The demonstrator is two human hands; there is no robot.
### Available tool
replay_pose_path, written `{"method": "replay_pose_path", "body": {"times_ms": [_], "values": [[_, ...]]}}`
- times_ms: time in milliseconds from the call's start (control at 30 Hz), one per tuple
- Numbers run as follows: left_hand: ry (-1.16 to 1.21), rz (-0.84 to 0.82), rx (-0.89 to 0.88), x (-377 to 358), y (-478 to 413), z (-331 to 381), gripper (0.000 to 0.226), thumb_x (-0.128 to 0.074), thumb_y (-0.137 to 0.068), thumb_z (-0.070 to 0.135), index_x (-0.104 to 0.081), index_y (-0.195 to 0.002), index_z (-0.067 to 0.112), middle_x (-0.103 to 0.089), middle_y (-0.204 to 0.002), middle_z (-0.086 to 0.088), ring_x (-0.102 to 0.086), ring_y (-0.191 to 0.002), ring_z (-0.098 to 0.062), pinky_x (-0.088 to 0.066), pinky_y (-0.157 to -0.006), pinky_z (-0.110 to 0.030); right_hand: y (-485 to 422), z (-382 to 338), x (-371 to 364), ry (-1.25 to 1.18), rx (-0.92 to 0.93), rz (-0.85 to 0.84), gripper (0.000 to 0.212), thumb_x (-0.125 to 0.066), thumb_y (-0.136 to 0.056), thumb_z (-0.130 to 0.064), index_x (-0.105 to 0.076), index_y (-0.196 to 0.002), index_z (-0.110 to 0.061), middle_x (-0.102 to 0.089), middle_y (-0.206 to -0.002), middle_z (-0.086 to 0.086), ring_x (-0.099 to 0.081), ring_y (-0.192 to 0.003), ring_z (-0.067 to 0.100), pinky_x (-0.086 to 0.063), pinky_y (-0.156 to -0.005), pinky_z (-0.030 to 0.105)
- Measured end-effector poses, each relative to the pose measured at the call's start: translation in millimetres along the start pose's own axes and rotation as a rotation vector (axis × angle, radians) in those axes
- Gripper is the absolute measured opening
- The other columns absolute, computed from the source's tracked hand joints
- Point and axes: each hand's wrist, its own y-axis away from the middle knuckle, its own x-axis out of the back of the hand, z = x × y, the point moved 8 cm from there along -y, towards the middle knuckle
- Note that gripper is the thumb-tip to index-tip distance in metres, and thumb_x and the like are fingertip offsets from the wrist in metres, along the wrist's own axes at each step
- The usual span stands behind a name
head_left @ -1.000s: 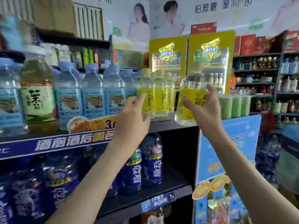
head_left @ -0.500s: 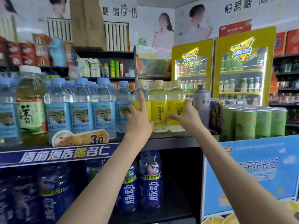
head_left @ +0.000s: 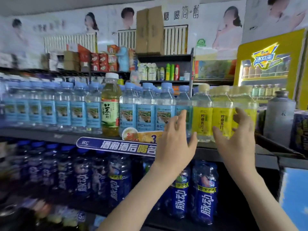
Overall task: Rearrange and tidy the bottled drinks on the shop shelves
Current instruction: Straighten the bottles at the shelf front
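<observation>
A group of yellow-labelled lemon drink bottles (head_left: 202, 119) stands at the right end of the upper shelf (head_left: 58, 136). To their left runs a long row of blue-labelled water bottles (head_left: 145, 114), and a single green tea bottle (head_left: 110, 107) stands in the middle of that row. My left hand (head_left: 175, 140) hovers in front of the meeting of blue and yellow bottles, fingers spread, holding nothing. My right hand (head_left: 236, 135) is spread just in front of the yellow bottles at their right side; contact is unclear.
Dark blue drink bottles (head_left: 205, 194) fill the shelf below. A grey bottle (head_left: 280, 117) stands right of the yellow ones. A yellow drinks fridge (head_left: 270, 69) glows at the far right. Boxes and spray cans sit on shelves behind.
My right hand carried a yellow bottle to the row and set it at the right end, then let go. Both hands have drawn back slightly from the bottles. The view has swung left.
</observation>
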Motion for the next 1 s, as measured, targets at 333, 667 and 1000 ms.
{"method": "replay_pose_path", "body": {"times_ms": [333, 667, 1000], "values": [[-0.133, 0.144, 0.226, 93.6, 17.8, -148.1, 0.056, -0.05, -0.096, 0.033, -0.03, -0.146, 0.02, -0.039, -0.136, -0.004, -0.044, -0.117, -0.017, -0.032, -0.081, -0.017, 50.5, -88.0, -102.3, -0.123, 0.092, -0.2, 0.054, -0.066, -0.089, -0.013, -0.041, -0.137, -0.006, -0.045, -0.12, -0.001, -0.047, -0.117, 0.013, -0.043, -0.099, 0.032], [-0.368, -0.025, -0.021, 126.3, -61.3, -221.4, 0.096, -0.05, -0.083, 0.064, 0.001, -0.152, 0.021, -0.036, -0.149, -0.006, -0.005, -0.145, -0.021, 0.008, -0.113, -0.055, 59.3, -162.0, -188.1, -0.066, 0.087, -0.111, 0.045, -0.061, -0.093, -0.018, -0.046, -0.133, -0.006, -0.05, -0.124, 0.006, -0.048, -0.116, 0.016, -0.034, -0.091, 0.017], [-0.38, -0.127, -0.118, 99.8, -67.9, -225.0, 0.126, -0.056, -0.069, 0.076, 0.027, -0.145, 0.019, -0.012, -0.157, -0.017, 0.01, -0.146, -0.032, 0.032, -0.097, -0.057, 51.4, -185.3, -200.6, -0.032, -0.013, -0.067, 0.042, -0.059, -0.094, -0.019, -0.046, -0.132, -0.01, -0.046, -0.115, -0.004, -0.046, -0.104, 0.009, -0.037, -0.086, 0.019]]}}
